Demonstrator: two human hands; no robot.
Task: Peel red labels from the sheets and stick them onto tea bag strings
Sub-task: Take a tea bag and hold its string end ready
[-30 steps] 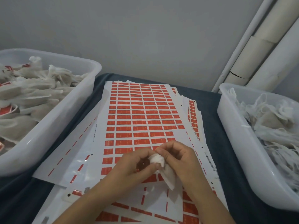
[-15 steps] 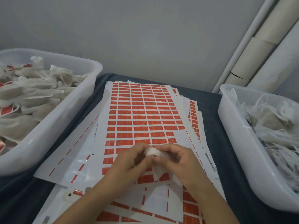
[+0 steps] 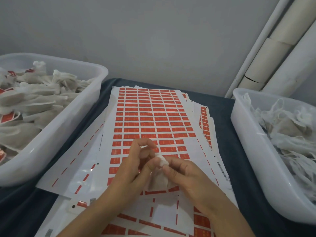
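Both hands meet over the near part of the top label sheet [image 3: 153, 117], with a small white tea bag [image 3: 158, 180] held between them. The right hand [image 3: 184, 175] pinches the bag's gathered white top [image 3: 162, 160] between thumb and forefinger, the pouch hanging just below those fingers [image 3: 168, 164] and resting against the paper. The left hand [image 3: 133, 168] sits just beside it, its thumb touching the gathered top while the forefinger and middle finger are raised and curled above; whether they pinch a string or a label is too blurred to tell. Beyond the fingers the sheet carries rows of red labels [image 3: 148, 110], and the rows nearest the hands show white gaps on the right where labels are gone. More sheets lie fanned beneath it on the dark blue surface [image 3: 225, 117], some with only thin red dashes left. Well to the left of the fingers stands a white tub [image 3: 56, 142] heaped with tea bags, a few showing red tags. Well to the right stands another white tub [image 3: 253, 151] holding tea bags tangled with loose white strings.
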